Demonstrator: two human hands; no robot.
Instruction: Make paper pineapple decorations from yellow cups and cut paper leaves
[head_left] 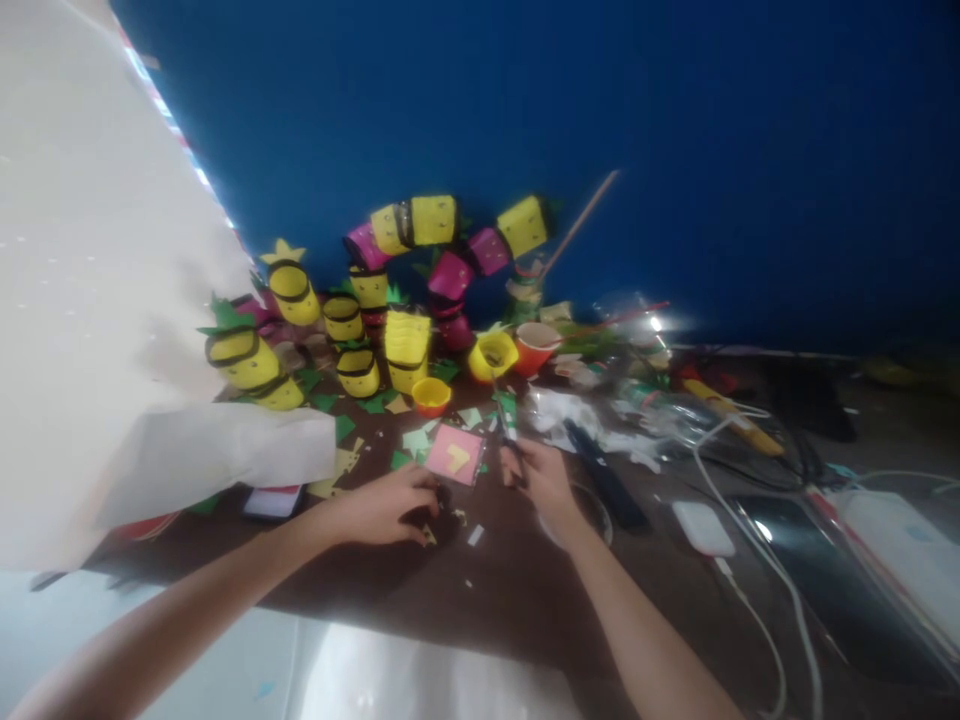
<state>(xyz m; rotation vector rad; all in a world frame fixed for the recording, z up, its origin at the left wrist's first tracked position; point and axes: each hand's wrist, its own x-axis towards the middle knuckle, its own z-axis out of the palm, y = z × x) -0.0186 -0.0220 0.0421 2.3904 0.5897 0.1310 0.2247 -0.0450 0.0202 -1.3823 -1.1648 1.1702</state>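
My right hand (544,480) grips a pair of scissors (502,415), with the blades pointing away from me. My left hand (394,505) is just above the brown table, its thumb and curled fingers apart. By its thumb tip lies a small yellowish paper scrap (430,537). Between my hands and a little farther off is a pink square of paper (442,447) with a yellow mark on it. Green and yellow paper cuttings are scattered around it. Just beyond stands a small red cup with a yellow inside (432,397). Motion blur softens the finer details.
Yellow and magenta paper rolls with black bands (295,292) are stacked against the blue wall. Nearby stand a yellow cup (493,355) and an orange-red cup (534,350). A white sheet (225,455) lies left; a dark-handled object (607,475), cables and a white charger (703,528) lie right.
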